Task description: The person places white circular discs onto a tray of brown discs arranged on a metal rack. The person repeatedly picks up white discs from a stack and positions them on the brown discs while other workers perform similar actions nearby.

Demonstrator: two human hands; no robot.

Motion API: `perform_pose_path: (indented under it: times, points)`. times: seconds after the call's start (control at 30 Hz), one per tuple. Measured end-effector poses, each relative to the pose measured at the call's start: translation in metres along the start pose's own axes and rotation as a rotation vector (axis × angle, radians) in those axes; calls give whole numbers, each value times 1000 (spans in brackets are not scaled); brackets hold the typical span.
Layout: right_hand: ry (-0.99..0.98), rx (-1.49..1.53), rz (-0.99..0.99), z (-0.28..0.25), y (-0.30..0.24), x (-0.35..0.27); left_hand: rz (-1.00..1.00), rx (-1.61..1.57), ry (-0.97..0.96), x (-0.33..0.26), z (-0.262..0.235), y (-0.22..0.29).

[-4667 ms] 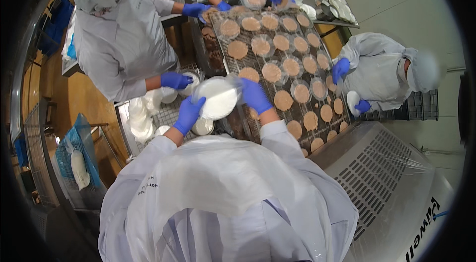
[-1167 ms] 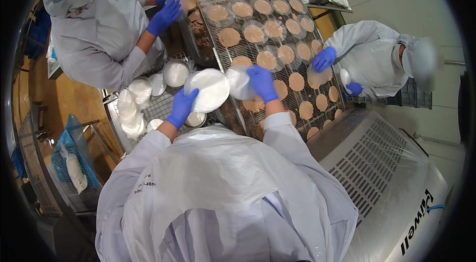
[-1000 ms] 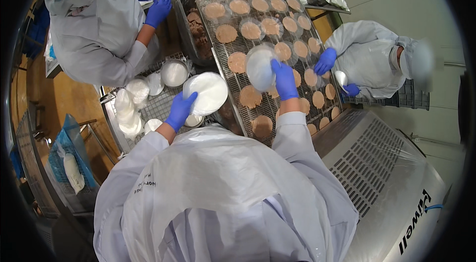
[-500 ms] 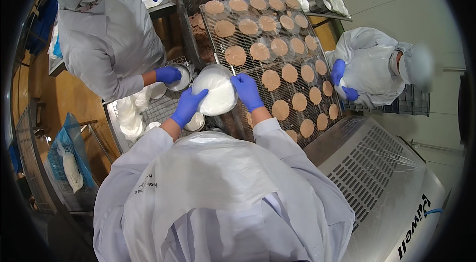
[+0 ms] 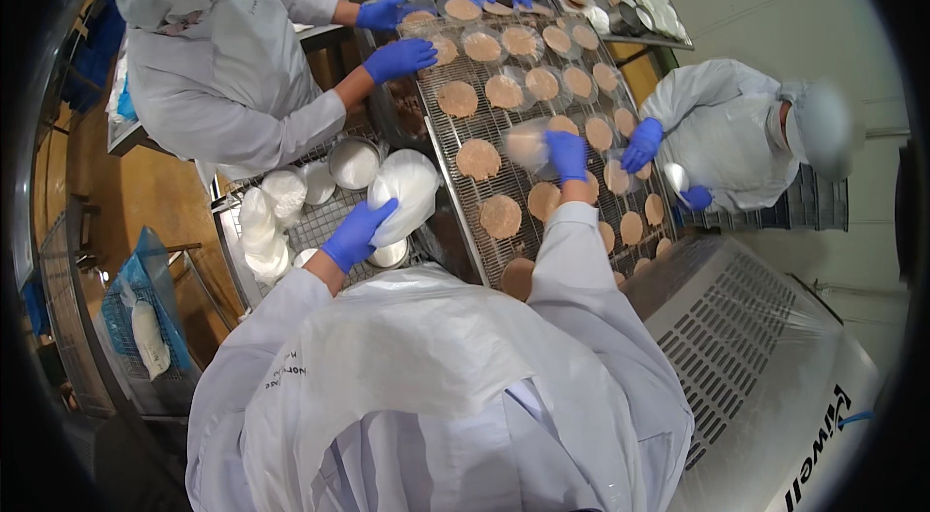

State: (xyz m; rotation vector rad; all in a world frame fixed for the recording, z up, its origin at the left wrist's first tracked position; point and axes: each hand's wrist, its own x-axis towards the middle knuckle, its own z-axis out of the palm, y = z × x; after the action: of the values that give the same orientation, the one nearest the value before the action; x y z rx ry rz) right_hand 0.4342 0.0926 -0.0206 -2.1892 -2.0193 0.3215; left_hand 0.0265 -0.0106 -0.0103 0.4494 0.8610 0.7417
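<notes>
In my left hand is a stack of round white film discs, gripped at its lower left edge. My right hand is over the wire mesh conveyor, pinching a single see-through film disc, blurred by motion, above the patties. Rows of flat round pinkish patties lie on the mesh. Those in the far rows have clear film discs on or under them; I cannot tell which. Several near patties show no film.
At the left, a wire tray holds round tubs and white stacks. A co-worker's gloved hand reaches over the conveyor from the left. Another's hand is at its right edge. A slotted steel machine cover stands lower right.
My right hand has left the stack and moved right over the conveyor with one disc. My left hand keeps the stack, now tilted. The left co-worker's hands have moved to the conveyor. The patties have shifted nearer.
</notes>
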Motion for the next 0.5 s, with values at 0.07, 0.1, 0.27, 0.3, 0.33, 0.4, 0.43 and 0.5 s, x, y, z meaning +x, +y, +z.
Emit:
perform_pose_path:
  times: [0.07,0.1,0.27,0.3,0.33,0.4,0.43,0.5]
  points:
    - [199,-80,96,4,50,28,-15,-10,-18,-2,-1,2]
    - [350,262,229,12,68,40,-31,-15,-31,-3,-1,1]
    - [402,-191,-241,76,21,48,14,168,81,6,-3,-11]
    - [241,-17,-119,65,-2,52,59,210,111,9,-4,-15]
    - [81,147,24,61,-16,48,91,260,121,12,-5,-17]
    - [164,121,-46,84,-27,28,113,316,167,19,-9,-17]
    - [201,108,-81,96,-34,15,122,343,191,21,-12,-17]
    - [52,600,7,57,-94,-5,140,337,192,24,-18,-17]
